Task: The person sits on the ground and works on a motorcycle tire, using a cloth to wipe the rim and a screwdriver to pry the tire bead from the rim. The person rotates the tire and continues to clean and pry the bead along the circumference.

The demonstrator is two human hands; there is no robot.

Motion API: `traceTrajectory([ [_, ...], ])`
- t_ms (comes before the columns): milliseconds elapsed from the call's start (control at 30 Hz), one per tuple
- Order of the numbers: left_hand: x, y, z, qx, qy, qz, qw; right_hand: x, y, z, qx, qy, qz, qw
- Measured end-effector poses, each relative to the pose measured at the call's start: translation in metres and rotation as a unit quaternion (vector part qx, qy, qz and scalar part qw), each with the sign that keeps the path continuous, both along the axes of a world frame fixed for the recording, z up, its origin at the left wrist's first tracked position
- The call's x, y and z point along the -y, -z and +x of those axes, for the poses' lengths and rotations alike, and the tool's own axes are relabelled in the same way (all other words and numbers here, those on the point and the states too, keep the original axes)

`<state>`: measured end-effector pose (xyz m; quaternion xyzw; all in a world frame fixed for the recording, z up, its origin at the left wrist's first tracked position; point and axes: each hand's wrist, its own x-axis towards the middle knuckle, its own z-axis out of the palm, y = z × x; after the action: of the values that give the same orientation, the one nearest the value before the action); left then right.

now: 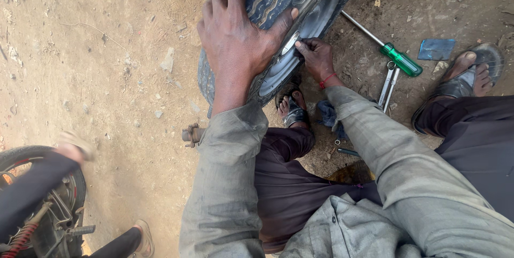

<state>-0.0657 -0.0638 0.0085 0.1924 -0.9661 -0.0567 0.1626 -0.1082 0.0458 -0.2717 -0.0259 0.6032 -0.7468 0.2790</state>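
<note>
We are steadying a small tyre (278,1) that is standing upright on the dirt ground (123,76) between our feet. Our left hand (235,38) is lying flat over the tread, fingers spread and the thumb hooking over the sidewall toward the rim (300,49); it is pressing on the rubber rather than closing around anything. Our right hand (316,57) is pinching a small metal piece (290,43) at the edge of the rim, fingertips closed on it, and we cannot tell what kind of piece it is. A red thread is circling that wrist.

To the right of the tyre a screwdriver (391,49) with a green handle is lying on the ground, and just below its handle two spanners (388,84) are lying side by side. A blue flat piece (436,49) is sitting near our right sandal (466,76). Our left sandal (292,108) is resting right under the rim, with a blue cloth (326,113) beside it. At the lower left, another person's arm (37,180) is reaching over a motorbike wheel (53,204), well apart from us.
</note>
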Motion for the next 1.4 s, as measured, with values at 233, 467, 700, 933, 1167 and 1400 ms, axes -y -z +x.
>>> traceTrajectory([
  [233, 0.0, 0.001, 0.0, -0.002, 0.009, -0.012, 1.0, 0.001, -0.004, 0.0, 0.121, -0.009, -0.024, 0.992],
  [467, 0.001, 0.002, 0.0, 0.003, -0.001, -0.003, 1.0, 0.005, 0.005, -0.004, 0.271, -0.005, -0.026, 0.962],
  [700, 0.0, 0.004, -0.001, 0.013, -0.007, -0.009, 1.0, 0.012, 0.021, -0.008, 0.393, -0.019, -0.046, 0.918],
  [933, -0.001, 0.003, 0.0, 0.008, -0.003, -0.01, 1.0, 0.017, 0.024, 0.005, 0.263, 0.093, -0.092, 0.956],
  [1167, -0.001, 0.004, -0.001, 0.003, -0.006, -0.008, 1.0, 0.015, 0.014, 0.014, 0.149, 0.072, -0.042, 0.985],
  [1400, 0.0, 0.002, -0.001, 0.011, -0.006, -0.003, 1.0, 0.016, 0.0, 0.012, 0.092, 0.055, -0.01, 0.994],
])
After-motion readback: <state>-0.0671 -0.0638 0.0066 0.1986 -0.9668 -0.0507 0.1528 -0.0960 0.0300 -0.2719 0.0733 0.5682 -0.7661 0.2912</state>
